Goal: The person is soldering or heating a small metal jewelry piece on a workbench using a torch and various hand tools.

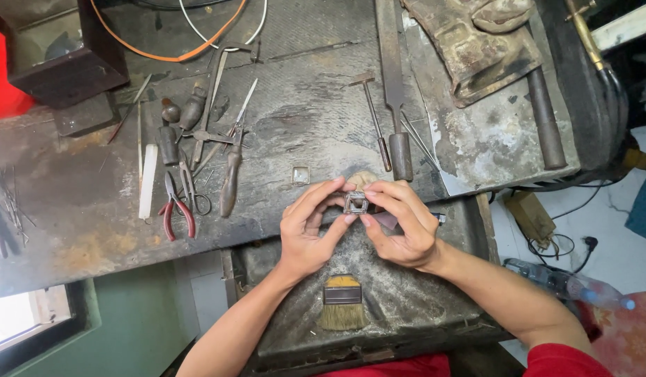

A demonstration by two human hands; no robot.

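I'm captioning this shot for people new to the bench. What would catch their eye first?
Dead centre, the left hand and right hand pinch a small square metal frame between their fingertips. Just below them a brush lies on the dark tray. To the left, red-handled pliers stand out among scattered tools on the worn bench.

Head view, steeply down onto workbench [295,119]

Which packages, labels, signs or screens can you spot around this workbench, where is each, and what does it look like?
Plastic bottle: lying on the floor, lower right of the bench; clear, with a bluish end; any label is too blurred to tell.
Small box-like block: on the floor right of the bench; brownish, among black cables.
No signs or screens show.
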